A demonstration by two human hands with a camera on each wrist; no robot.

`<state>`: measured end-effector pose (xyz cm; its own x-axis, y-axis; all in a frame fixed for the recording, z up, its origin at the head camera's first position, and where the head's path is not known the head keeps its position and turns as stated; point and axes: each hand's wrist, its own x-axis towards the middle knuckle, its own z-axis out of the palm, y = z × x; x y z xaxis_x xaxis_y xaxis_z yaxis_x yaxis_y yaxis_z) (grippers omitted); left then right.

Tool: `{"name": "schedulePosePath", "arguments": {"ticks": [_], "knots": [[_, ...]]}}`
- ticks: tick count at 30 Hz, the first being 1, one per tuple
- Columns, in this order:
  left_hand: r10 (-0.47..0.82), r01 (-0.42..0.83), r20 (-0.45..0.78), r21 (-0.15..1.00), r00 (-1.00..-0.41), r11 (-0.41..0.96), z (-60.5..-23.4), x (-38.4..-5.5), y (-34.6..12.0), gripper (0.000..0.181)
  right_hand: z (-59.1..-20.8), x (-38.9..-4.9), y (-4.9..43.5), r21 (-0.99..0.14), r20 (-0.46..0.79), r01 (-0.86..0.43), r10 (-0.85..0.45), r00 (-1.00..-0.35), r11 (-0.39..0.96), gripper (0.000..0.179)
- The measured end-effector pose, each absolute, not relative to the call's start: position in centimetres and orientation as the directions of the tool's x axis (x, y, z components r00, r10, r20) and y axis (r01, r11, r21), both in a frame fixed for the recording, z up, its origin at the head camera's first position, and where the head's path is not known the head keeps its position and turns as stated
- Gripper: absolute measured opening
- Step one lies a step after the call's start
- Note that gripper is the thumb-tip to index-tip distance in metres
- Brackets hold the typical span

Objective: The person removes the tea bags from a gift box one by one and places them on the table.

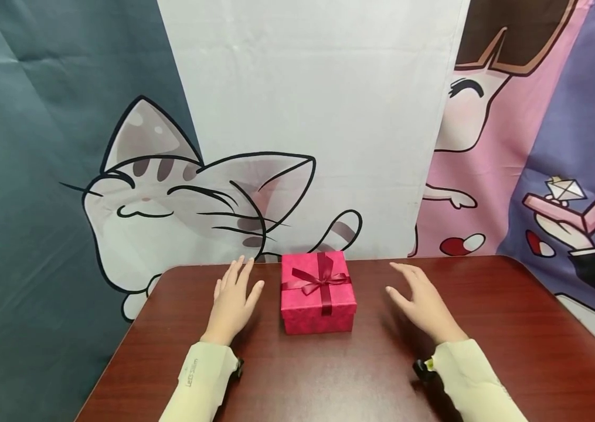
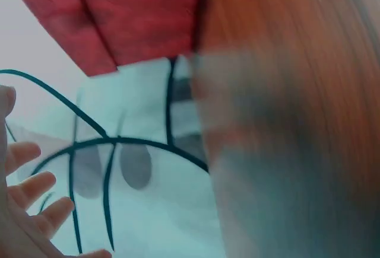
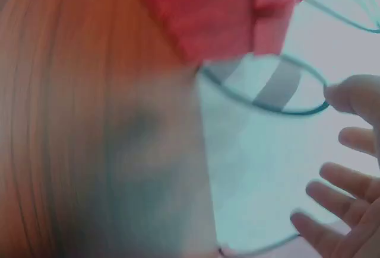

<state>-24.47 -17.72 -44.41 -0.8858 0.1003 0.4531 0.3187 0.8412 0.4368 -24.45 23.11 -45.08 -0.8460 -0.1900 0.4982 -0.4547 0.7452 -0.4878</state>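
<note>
A red gift box (image 1: 297, 321) with a lid and a dark red ribbon (image 1: 326, 299) tied in a bow stands near the far edge of the table. To its left, my left hand (image 1: 231, 308) is held with fingers extended and thumb apart, not touching the box. My right hand (image 1: 424, 302) is on the other side, also apart from the box, its fingers stretched and thumb spread. Both wrist views show the box from the side, with the left hand (image 2: 32, 204) and right hand (image 3: 350, 193) at the frame edges, holding nothing.
The table (image 1: 323, 381) is a reddish-brown wood top with rounded far corners. Directly behind it hangs a cloth backdrop (image 1: 318, 105) printed with a cartoon cat and figures. Light sleeves (image 1: 199, 375) cover both forearms, and a small dark device (image 1: 424, 369) sits under each wrist.
</note>
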Motion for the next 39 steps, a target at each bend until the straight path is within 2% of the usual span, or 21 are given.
{"name": "schedulePosePath", "arguments": {"ticks": [4,8,11,18,29,39], "knots": [[0.091,0.391,0.508,0.525,-0.857,0.756,-44.0,-24.0,-16.3,0.057,-45.2,-24.2,20.9,-0.564,0.542,-0.499,-0.16,-0.825,0.658,0.049],[0.075,0.409,0.478,0.65,-0.875,0.641,-44.1,-23.4,-14.9,0.055,-45.0,-24.1,18.8,-0.695,0.5,-0.472,-0.108,-0.859,0.543,0.046],[0.066,0.407,0.461,0.696,-0.885,0.591,-44.3,-22.8,-14.2,0.054,-44.7,-24.0,17.5,-0.77,0.464,-0.443,-0.074,-0.883,0.46,0.043],[0.136,0.441,0.45,0.693,-0.883,0.571,-44.7,-22.5,-13.9,0.056,-45.2,-23.5,16.6,-0.828,0.414,-0.394,-0.038,-0.909,0.4,0.042],[0.242,0.36,0.266,0.718,-0.933,0.596,-45.7,-22.3,-14.8,0.074,-46.6,-23.8,16.5,-0.86,0.32,-0.378,-0.214,-0.923,0.343,0.065],[0.244,0.318,0.209,0.716,-0.947,0.622,-45.7,-22.6,-14.5,0.087,-46.6,-24.0,16.2,-0.875,0.266,-0.331,-0.221,-0.938,0.353,0.068]]}}
